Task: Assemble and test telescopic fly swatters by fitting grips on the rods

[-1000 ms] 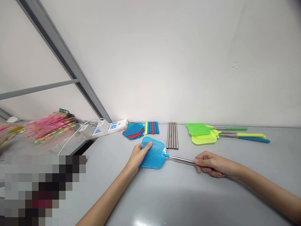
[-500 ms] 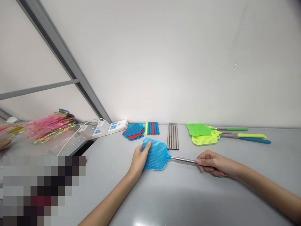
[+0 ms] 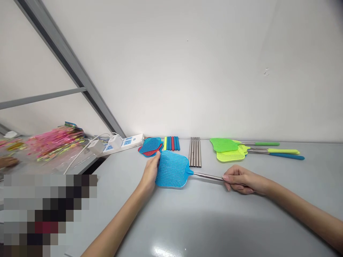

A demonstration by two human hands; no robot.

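Observation:
A blue fly swatter head [image 3: 173,169] with a mesh of small holes is joined to a thin metal rod [image 3: 207,176], held crosswise above the table. My left hand [image 3: 150,173] is closed on the left edge of the head; its thumb lies along the rim and the other fingers are hidden behind. My right hand [image 3: 242,180] pinches the rod between thumb and fingers, and the rod's far end disappears in the palm. Behind the held piece lie several loose metal rods [image 3: 195,152] side by side.
At the back lie blue and red swatter heads [image 3: 151,145], several coloured grips [image 3: 171,143], and green and yellow swatters [image 3: 227,155] with handles pointing right. A white power strip [image 3: 130,143] with cables stands left. Beyond are pink bagged goods [image 3: 56,139] and another person's hand [image 3: 8,161].
My left thumb has slid from the face of the swatter head to its left edge. The head has tilted slightly. My right hand keeps its hold on the rod; the view has shifted a little.

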